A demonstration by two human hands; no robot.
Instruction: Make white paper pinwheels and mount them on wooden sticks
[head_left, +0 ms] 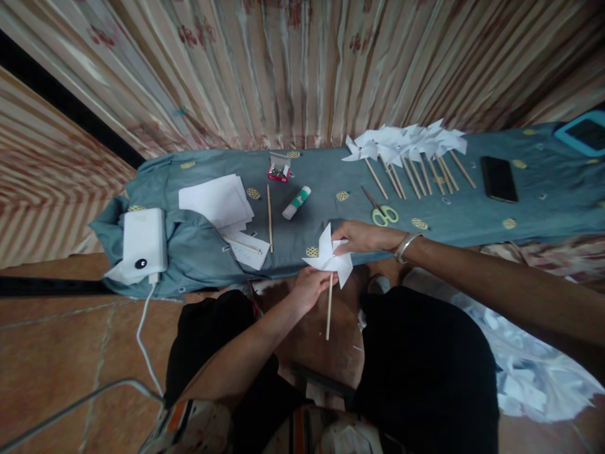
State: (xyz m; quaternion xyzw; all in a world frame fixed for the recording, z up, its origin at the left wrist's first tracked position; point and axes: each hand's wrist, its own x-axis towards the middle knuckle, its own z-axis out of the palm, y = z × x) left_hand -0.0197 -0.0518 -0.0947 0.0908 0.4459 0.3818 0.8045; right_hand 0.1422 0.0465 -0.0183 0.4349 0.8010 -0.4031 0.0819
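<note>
The item in hand, a white folded-paper pinwheel (326, 257) on a slim pale wooden stick (329, 312), is at the centre of the frame, just below it, at the near edge of a grey-green patterned cloth (321, 173). The left hand (312, 287) has its fingers closed on the stick's upper end, under the blades; the stick points down towards the lower edge of the frame. The right hand (358, 238) has its fingers narrowed on the paper near the hub; their exact grip is partly hidden. A silver-coloured bangle (405, 246) is on the right wrist.

Upper right of centre: a row of overlapping white paper pinwheels (406, 144) on wooden sticks. Below them lie scissors with light-green handles (385, 216). Left of these: a white-and-green glue stick (297, 203), a small red open box (278, 171) holding small metallic pieces, and a loose wooden stick (270, 217). Left of frame: stacked white paper sheets (215, 198) and a white rectangular device (144, 243) with a cable plugged in.
</note>
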